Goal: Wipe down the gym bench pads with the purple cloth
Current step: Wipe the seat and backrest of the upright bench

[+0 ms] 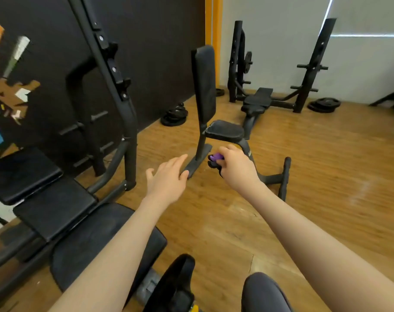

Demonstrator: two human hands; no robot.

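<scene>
Open floor (pixel 304 176) ahead/right; rack upright (pixel 115 86) + bench pads (pixel 56 208) block left.

two bare forearms, no sleeves in view. no rings, watch or gloves on left hand (pixel 166 176) or right hand (pixel 236 167). dark grey trouser knee (pixel 263 293) at bottom edge, smooth fabric, no markings.

Wooden floor (pixel 304 176), gym equipment standing on it.
Carries three black benches (pixel 223 131) and two stacks of weight plates (pixel 324 105), near the walls.
</scene>
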